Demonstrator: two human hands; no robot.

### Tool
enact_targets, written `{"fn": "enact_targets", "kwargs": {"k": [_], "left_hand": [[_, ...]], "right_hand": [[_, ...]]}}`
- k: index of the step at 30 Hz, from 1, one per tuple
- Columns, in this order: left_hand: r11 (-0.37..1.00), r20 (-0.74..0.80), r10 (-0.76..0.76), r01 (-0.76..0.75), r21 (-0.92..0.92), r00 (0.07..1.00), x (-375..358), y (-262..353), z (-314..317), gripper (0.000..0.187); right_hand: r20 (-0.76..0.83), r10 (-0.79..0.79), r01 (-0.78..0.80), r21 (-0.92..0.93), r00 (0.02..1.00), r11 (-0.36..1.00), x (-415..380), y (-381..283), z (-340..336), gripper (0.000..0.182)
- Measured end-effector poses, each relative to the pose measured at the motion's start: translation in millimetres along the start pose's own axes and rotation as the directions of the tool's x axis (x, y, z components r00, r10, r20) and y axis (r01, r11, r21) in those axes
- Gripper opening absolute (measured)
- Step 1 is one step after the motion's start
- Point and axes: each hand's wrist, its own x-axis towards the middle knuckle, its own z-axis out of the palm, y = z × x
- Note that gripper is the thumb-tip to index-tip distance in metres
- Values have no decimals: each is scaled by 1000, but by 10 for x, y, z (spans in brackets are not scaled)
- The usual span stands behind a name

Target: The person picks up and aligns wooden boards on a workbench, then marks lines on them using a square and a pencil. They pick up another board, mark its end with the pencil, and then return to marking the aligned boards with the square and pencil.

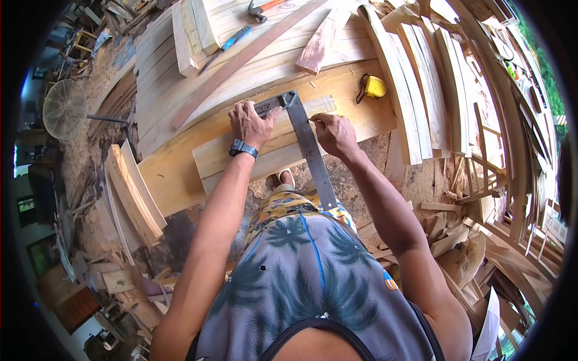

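A metal carpenter's square [310, 150] lies across pale wooden boards [226, 162] on the bench, its long blade pointing toward my body. My left hand [253, 125], with a watch on the wrist, grips the square's dark stock [265, 108] near the corner. To the right of the blade, my right hand [337, 135] is closed in a pinch with its fingertips close to the blade's edge. What it pinches is too small to make out. Thin marked lines [327, 104] show on the board's right end.
A yellow tape measure [374, 86] lies on the bench at the right. Farther back are a hammer [257, 12], a blue-handled tool [235, 39] and a reddish wood strip [241, 72]. Long boards [415, 90] lean at right; a fan [65, 109] stands left.
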Motion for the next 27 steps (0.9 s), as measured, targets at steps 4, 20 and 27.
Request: {"fn": "enact_targets", "kwargs": {"k": [4, 20, 27], "left_hand": [[1000, -3, -7, 7, -12, 1000, -3, 6, -9, 85], [1000, -5, 5, -5, 5, 1000, -4, 28, -19, 86], [999, 39, -35, 34, 13, 999, -6, 52, -52, 88]], "right_hand": [[7, -70, 70, -52, 998, 996, -33, -5, -21, 25], [4, -109, 109, -67, 994, 992, 12, 34, -79, 28], [34, -203, 205, -90, 979, 975, -217, 44, -104, 25]]}}
